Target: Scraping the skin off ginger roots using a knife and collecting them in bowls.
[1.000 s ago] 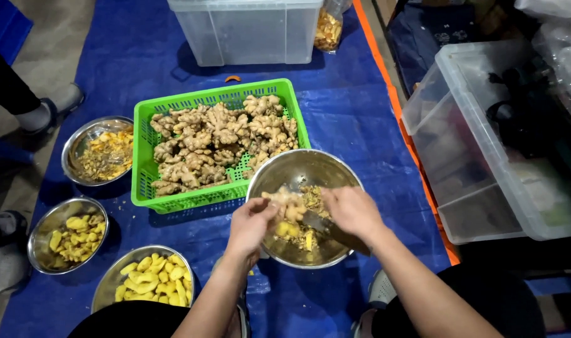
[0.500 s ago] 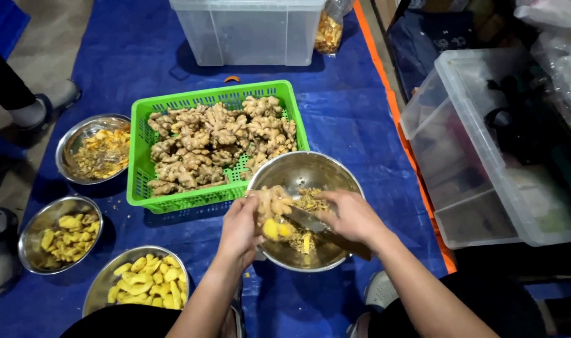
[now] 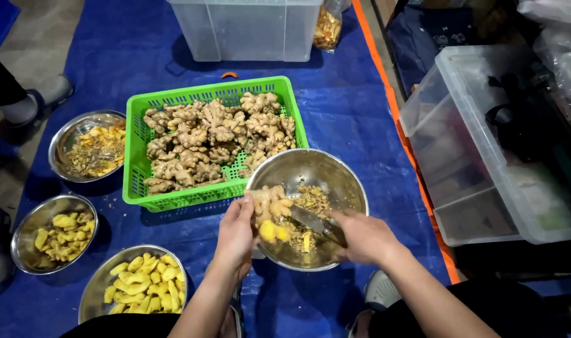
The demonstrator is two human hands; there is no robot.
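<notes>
**Head view: ginger pared over a steel bowl**

On the blue tarpaulin (image 3: 360, 119), three round steel bowls of yellow pieces (image 3: 138, 285) are seen at the left, beside a green plastic basket of unpeeled ginger (image 3: 210, 141). A knobbly piece of ginger root (image 3: 270, 206) is gripped by the closed left hand (image 3: 235, 231) over the large round steel bowl (image 3: 342, 172). A steel-bladed knife (image 3: 313, 220) is clasped by the right hand (image 3: 364, 236), its blade touching the root.
</notes>
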